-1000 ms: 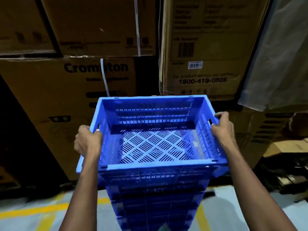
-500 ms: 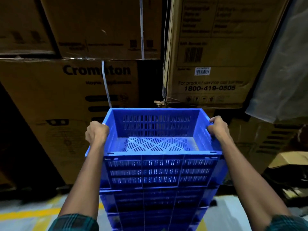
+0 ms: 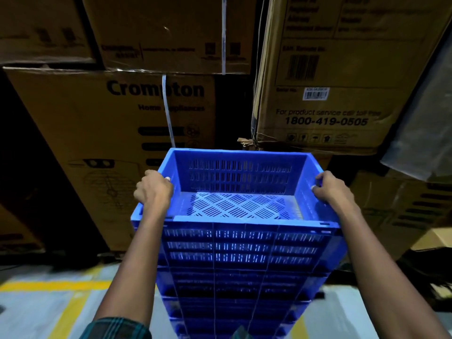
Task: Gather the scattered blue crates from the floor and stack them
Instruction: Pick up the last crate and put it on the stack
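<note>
Both hands curled on crate [image 3: 241, 209] rims

I'm seeing a bright blue top crate [image 3: 241, 209] showing a slotted diamond lattice on its base, darker blue crates in the stack [image 3: 234, 289] beneath. Brown cardboard boxes [image 3: 117, 133] are carrying black print. The grey floor [image 3: 31, 311] is showing yellow lines, and a sleeve [image 3: 117, 329] is showing dark green plaid.

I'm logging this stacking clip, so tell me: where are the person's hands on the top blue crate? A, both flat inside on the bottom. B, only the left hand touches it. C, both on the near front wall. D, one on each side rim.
D: the left hand and right hand each grip a side rim of the top blue crate.
</note>
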Motion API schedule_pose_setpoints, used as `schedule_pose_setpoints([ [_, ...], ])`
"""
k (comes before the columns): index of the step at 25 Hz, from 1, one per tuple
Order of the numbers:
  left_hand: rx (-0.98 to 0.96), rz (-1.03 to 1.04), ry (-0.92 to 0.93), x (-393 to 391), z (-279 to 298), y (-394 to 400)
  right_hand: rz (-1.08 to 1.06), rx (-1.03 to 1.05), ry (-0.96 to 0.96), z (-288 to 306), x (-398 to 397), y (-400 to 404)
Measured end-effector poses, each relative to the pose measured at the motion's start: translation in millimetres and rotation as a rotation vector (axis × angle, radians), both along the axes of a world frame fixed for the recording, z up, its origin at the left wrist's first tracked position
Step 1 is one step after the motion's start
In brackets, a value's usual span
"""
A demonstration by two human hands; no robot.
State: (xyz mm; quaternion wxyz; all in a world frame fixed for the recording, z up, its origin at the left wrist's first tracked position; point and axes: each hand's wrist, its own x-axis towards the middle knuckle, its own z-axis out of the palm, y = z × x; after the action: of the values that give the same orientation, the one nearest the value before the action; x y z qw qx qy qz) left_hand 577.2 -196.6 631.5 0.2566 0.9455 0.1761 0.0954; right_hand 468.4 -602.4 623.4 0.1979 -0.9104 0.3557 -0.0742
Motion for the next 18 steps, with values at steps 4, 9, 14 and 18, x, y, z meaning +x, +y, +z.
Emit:
schedule_pose_setpoints([
  [4, 0.182, -0.012, -0.093, -11.1, -5.2, -9.7, 0.052, -0.105, 0.040, -0.7, -7.1, 6.6],
  [9, 0.093, -0.352, -0.421, -14.4, -4.0, -20.1, 0.091, -0.173, 0.078, 1.3, -23.7, 17.6],
  [14, -0.221, -1.017, -0.361, -41.3, 2.2, -43.0, 0.187, -0.111, 0.163, 11.4, -51.6, 43.9],
  [18, -0.200, -1.291, -0.148, -64.7, 7.3, -57.3, 0.281, -0.047, 0.026, 9.2, -91.8, 88.7],
])
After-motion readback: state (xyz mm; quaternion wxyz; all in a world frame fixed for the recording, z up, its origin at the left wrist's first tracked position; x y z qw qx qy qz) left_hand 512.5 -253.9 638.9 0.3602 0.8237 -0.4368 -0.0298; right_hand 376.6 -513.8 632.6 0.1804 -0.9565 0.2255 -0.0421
